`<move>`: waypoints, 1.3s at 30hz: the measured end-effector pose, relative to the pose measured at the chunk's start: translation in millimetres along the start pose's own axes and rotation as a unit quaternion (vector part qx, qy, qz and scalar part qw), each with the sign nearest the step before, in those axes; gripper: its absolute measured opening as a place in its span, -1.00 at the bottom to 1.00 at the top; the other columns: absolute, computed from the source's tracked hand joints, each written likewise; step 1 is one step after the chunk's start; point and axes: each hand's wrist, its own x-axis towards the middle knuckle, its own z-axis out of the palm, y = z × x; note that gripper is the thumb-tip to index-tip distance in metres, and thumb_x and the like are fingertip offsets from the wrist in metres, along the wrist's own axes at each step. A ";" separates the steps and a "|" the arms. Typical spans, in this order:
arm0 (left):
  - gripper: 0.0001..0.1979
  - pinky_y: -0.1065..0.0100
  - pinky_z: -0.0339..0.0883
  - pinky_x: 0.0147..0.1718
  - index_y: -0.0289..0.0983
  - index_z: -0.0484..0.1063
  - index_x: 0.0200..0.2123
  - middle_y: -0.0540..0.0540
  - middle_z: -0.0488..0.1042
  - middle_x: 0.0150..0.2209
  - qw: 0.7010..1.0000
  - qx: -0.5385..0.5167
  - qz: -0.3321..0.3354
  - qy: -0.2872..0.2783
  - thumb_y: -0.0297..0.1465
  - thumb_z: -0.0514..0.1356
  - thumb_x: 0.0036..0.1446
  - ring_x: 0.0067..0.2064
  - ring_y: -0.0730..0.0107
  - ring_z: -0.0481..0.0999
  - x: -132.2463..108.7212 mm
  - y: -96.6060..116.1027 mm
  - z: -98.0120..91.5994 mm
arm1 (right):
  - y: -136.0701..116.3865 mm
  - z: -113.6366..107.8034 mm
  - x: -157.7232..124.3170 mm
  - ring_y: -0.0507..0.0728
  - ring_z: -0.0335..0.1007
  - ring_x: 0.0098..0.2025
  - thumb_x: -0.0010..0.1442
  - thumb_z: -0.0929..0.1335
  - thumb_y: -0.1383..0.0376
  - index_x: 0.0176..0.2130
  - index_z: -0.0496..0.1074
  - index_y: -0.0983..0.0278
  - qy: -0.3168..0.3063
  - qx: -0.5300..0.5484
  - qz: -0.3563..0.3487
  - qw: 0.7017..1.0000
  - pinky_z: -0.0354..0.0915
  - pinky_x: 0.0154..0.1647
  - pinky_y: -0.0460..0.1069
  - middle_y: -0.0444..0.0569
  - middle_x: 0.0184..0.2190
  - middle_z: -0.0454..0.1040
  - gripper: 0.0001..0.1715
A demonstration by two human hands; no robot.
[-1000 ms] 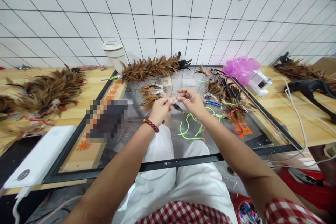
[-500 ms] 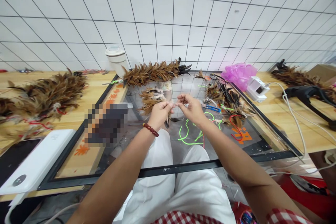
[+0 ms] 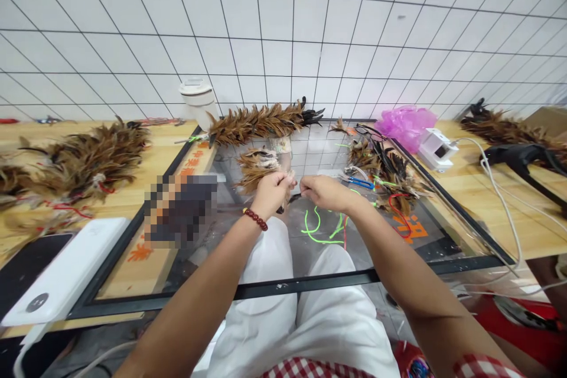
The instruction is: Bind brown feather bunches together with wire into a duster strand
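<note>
My left hand (image 3: 273,192), with a dark red bead bracelet (image 3: 255,219) at its wrist, is closed in a pinch on a small bunch of feathers. Pale fluff shows at its fingertips and a dark feather tip (image 3: 280,209) pokes out below. Close beside it, my right hand (image 3: 323,190) has its fingers closed at the end of a thin dark feather (image 3: 294,196). Its fingertips are partly hidden. Just beyond my left hand lies a pile of loose brown feathers (image 3: 253,170) with whitish bases on the glass tabletop (image 3: 261,254).
A long brown feather garland (image 3: 257,123) lies along the back near a white lidded cup (image 3: 197,103). On the right are blue-handled snips (image 3: 359,182), green cord (image 3: 312,230), dark feathers (image 3: 387,168) and a pink plastic bag (image 3: 405,127). More feathers (image 3: 88,159) and a white power bank (image 3: 66,271) are left.
My right hand has turned over and lowered slightly, its fingers now closed at the dark feather. My left hand stays nearly in place, still pinching.
</note>
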 end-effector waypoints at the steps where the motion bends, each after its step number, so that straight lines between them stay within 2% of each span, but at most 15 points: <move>1: -0.78 0.40 0.27 -0.36 -0.31 0.48 -0.54 -0.05 0.49 -0.53 1.000 0.020 0.003 -0.008 -0.32 0.14 0.02 -0.44 0.43 0.42 -0.4 -1.0 0.4 | 0.0 -0.4 -0.3 0.03 0.26 -0.44 0.15 0.24 0.42 -0.31 0.42 0.30 0.015 0.005 -0.001 1.000 0.07 -0.40 -0.10 -0.07 -0.45 0.46 -0.82; 4: -0.79 0.41 0.27 -0.43 -0.30 0.45 -0.57 -0.01 0.42 -0.61 0.999 0.010 -0.006 -0.039 -0.32 0.15 0.00 -0.49 0.45 0.39 -3.0 -1.2 2.5 | 1.3 -0.5 -0.1 0.02 0.33 -0.39 0.15 0.25 0.44 -0.30 0.43 0.27 0.078 0.037 -0.024 0.996 0.11 -0.33 -0.11 -0.09 -0.40 0.50 -0.82; 8: -0.81 0.42 0.30 -0.49 -0.32 0.43 -0.53 -0.03 0.44 -0.61 0.989 -0.097 -0.079 -0.078 -0.30 0.20 -0.01 -0.55 0.46 0.42 -7.9 4.1 6.6 | 1.2 0.2 1.3 0.05 0.39 -0.31 0.16 0.29 0.41 -0.29 0.44 0.26 0.164 0.030 -0.062 0.984 0.15 -0.24 -0.08 -0.08 -0.37 0.53 -0.86; 11: -0.80 0.48 0.21 -0.59 -0.32 0.39 -0.58 0.00 0.38 -0.66 0.987 -0.116 -0.090 -0.068 -0.33 0.21 -0.02 -0.63 0.54 0.34 -9.0 8.3 7.4 | 0.4 -0.1 1.9 0.09 0.41 -0.29 0.17 0.33 0.33 -0.27 0.43 0.26 0.214 0.026 -0.067 0.974 0.19 -0.18 -0.02 -0.05 -0.37 0.53 -0.91; 15: -0.75 0.51 0.15 -0.62 -0.32 0.33 -0.63 0.05 0.30 -0.70 0.990 -0.123 -0.059 -0.033 -0.33 0.22 -0.01 -0.66 0.60 0.26 -7.6 11.4 5.8 | 2.3 0.4 3.4 0.09 0.44 -0.29 0.14 0.35 0.31 -0.16 0.40 0.26 0.279 0.151 -0.044 0.947 0.28 -0.19 0.00 -0.06 -0.36 0.53 -0.79; 18: -0.75 0.51 0.14 -0.62 -0.32 0.34 -0.63 0.05 0.29 -0.69 0.989 -0.132 -0.060 -0.035 -0.32 0.23 -0.01 -0.66 0.60 0.26 -6.8 12.5 5.2 | 5.2 2.5 5.6 0.07 0.45 -0.31 0.12 0.36 0.29 -0.15 0.40 0.28 0.297 0.233 -0.045 0.925 0.33 -0.21 0.00 -0.07 -0.36 0.52 -0.75; 21: -0.75 0.51 0.13 -0.62 -0.32 0.33 -0.63 0.05 0.28 -0.69 0.988 -0.134 -0.062 -0.034 -0.33 0.21 0.00 -0.66 0.60 0.25 -6.5 12.3 5.5 | 7.2 4.3 7.3 0.06 0.44 -0.31 0.09 0.37 0.29 -0.14 0.39 0.30 0.294 0.266 -0.050 0.917 0.34 -0.22 0.00 -0.06 -0.36 0.51 -0.71; 25: -0.76 0.50 0.12 -0.62 -0.32 0.35 -0.61 0.05 0.29 -0.68 0.987 -0.142 -0.063 -0.043 -0.31 0.21 -0.01 -0.65 0.59 0.26 -7.0 11.0 6.0 | 4.9 4.4 7.0 0.05 0.42 -0.34 0.08 0.37 0.31 -0.20 0.40 0.31 0.292 0.266 -0.045 0.918 0.33 -0.27 -0.01 -0.06 -0.38 0.50 -0.77; 30: -0.75 0.49 0.17 -0.57 -0.34 0.40 -0.60 0.03 0.32 -0.67 0.986 -0.141 -0.048 -0.075 -0.29 0.24 -0.02 -0.61 0.58 0.29 -8.1 10.9 5.7 | -1.8 7.7 6.9 0.04 0.37 -0.36 0.13 0.34 0.29 -0.29 0.40 0.27 0.319 0.219 -0.036 0.921 0.32 -0.25 -0.02 -0.09 -0.39 0.48 -0.89; 32: -0.76 0.50 0.17 -0.58 -0.34 0.41 -0.58 0.03 0.33 -0.66 0.987 -0.148 -0.044 -0.040 -0.29 0.25 -0.03 -0.61 0.58 0.30 -6.5 12.1 4.2 | 1.3 11.1 9.9 0.04 0.37 -0.34 0.15 0.32 0.30 -0.25 0.41 0.27 0.332 0.209 -0.010 0.920 0.31 -0.24 -0.03 -0.07 -0.36 0.48 -0.87; 34: -0.77 0.51 0.20 -0.57 -0.34 0.40 -0.55 0.02 0.36 -0.63 0.982 -0.184 -0.031 0.028 -0.28 0.24 0.00 -0.59 0.58 0.33 -3.5 14.2 1.4 | 9.0 14.7 15.1 0.06 0.37 -0.31 0.15 0.31 0.35 -0.24 0.43 0.28 0.310 0.181 0.024 0.933 0.30 -0.23 -0.02 -0.04 -0.32 0.49 -0.86; 37: -0.74 0.51 0.27 -0.53 -0.31 0.34 -0.53 0.02 0.38 -0.58 0.958 -0.256 0.000 0.132 -0.25 0.22 0.05 -0.56 0.58 0.37 1.4 18.3 -4.0 | 22.2 19.5 27.4 0.10 0.38 -0.26 0.13 0.29 0.43 -0.24 0.48 0.29 0.206 0.096 0.046 0.973 0.28 -0.18 -0.01 0.01 -0.27 0.48 -0.79; 39: -0.73 0.52 0.25 -0.56 -0.30 0.32 -0.51 0.06 0.35 -0.61 0.947 -0.273 0.015 0.172 -0.23 0.21 0.06 -0.59 0.61 0.33 3.3 20.0 -7.0 | 27.0 22.5 38.4 0.11 0.37 -0.22 0.14 0.27 0.45 -0.19 0.49 0.27 0.158 0.051 0.054 0.985 0.26 -0.15 0.00 0.02 -0.22 0.47 -0.73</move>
